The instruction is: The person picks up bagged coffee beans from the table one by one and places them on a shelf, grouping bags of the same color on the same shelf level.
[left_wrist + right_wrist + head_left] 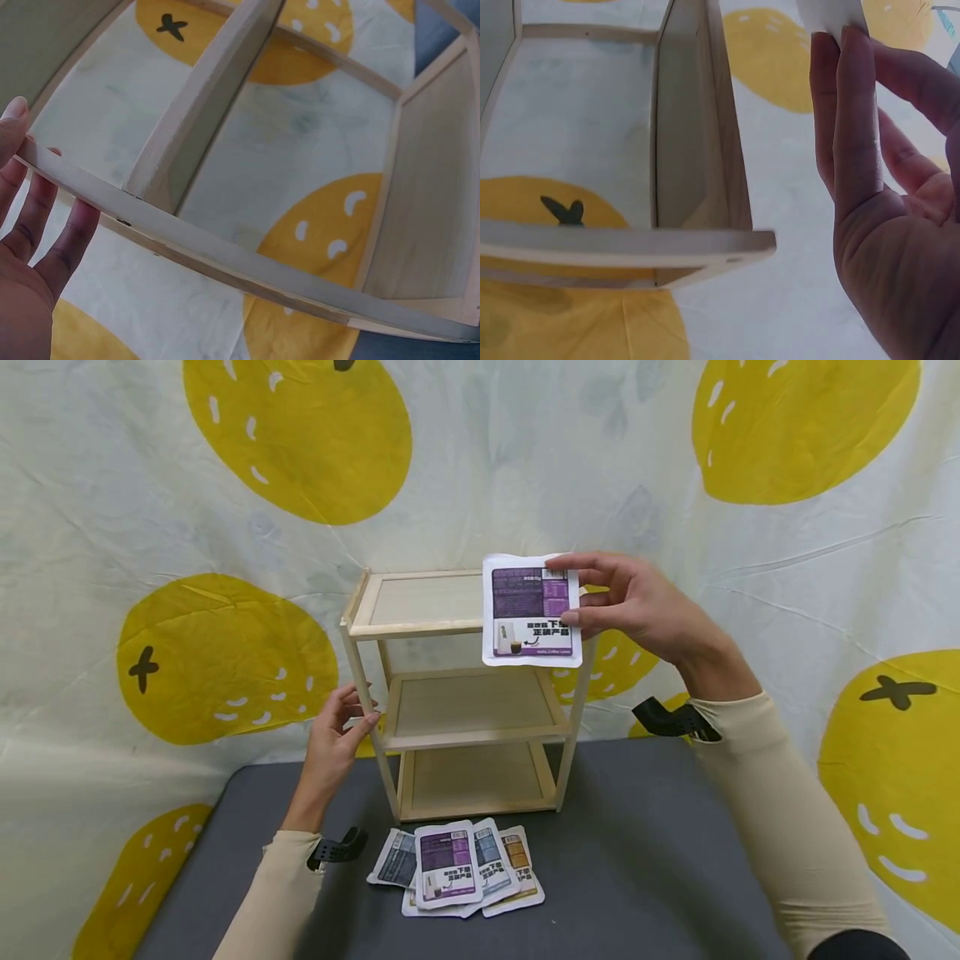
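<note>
A white-edged purple coffee packet point(528, 602) is up in front of the top right of a small wooden three-tier shelf point(472, 703). My right hand point(641, 606) pinches the packet's right edge between thumb and fingers. In the right wrist view only a pale corner of the packet point(832, 13) shows. At the shelf's left side, my left hand point(335, 750) grips the front post point(180, 229), thumb on one side and fingers on the other. Several packets lie fanned in a pile before the shelf, a purple one point(448, 870) on top.
In the pile, a dark packet point(396, 858), a blue one point(491, 856) and an orange-brown one point(519, 860) partly show. Everything stands on a dark grey surface point(637, 860). Behind it hangs a pale cloth point(480, 468) printed with yellow fruit.
</note>
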### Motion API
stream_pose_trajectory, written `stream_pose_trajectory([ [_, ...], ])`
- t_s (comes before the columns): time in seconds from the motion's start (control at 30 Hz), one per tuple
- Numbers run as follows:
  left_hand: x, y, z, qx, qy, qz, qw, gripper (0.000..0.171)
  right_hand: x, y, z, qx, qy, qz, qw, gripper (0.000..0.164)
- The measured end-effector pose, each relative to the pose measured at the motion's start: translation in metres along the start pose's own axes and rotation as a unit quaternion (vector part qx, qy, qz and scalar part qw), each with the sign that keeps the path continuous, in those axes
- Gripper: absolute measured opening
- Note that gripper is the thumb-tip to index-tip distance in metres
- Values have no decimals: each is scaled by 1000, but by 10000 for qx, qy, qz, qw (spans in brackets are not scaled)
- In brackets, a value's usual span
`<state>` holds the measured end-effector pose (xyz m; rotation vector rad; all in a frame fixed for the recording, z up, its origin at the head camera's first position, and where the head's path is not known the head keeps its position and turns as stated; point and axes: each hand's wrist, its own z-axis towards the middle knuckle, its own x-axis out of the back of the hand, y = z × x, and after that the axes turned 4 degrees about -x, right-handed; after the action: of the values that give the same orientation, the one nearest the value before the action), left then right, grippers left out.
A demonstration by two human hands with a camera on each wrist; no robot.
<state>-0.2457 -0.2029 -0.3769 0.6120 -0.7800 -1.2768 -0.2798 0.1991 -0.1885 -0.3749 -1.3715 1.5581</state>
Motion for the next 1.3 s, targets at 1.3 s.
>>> stream_pose_trajectory([
  [1.3,1,-2,0,-25,-7,66,10000,47,50,29,68,-897,333,274,9950,57],
])
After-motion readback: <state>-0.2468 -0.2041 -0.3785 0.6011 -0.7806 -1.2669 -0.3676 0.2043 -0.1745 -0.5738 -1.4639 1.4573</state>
